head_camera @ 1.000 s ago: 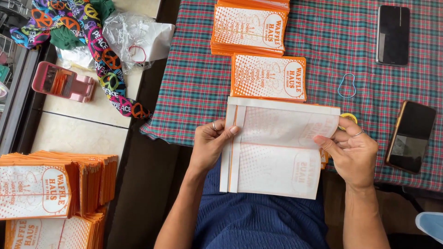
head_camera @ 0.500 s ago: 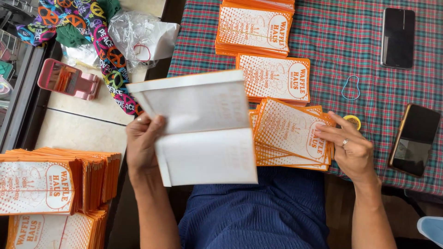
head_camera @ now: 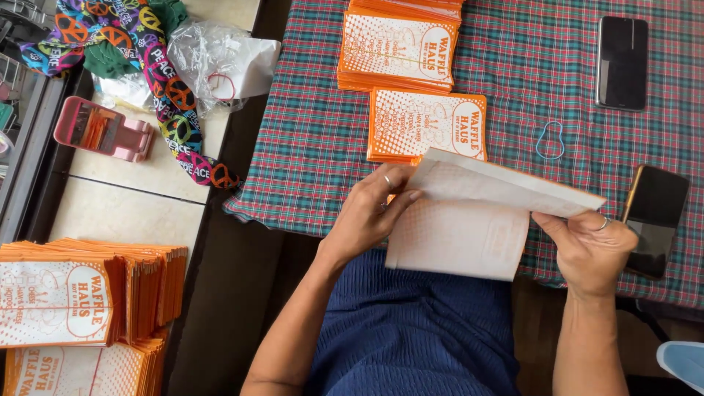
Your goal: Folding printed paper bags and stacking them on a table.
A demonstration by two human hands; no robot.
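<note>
Hands meet on a white paper bag (head_camera: 469,220) over the checked tablecloth (head_camera: 308,147): left hand (head_camera: 370,213) pinches its 9 o'clock edge, fingers closed; right hand (head_camera: 590,246) grips the 3 o'clock corner. At 12 o'clock lie orange printed bags (head_camera: 429,125), another orange stack (head_camera: 400,44) beyond.

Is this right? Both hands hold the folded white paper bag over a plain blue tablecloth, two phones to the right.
Not quite: the tablecloth is plaid, red and green, as the head view shows. Left hand and right hand do hold the paper bag, phones at right.
</note>
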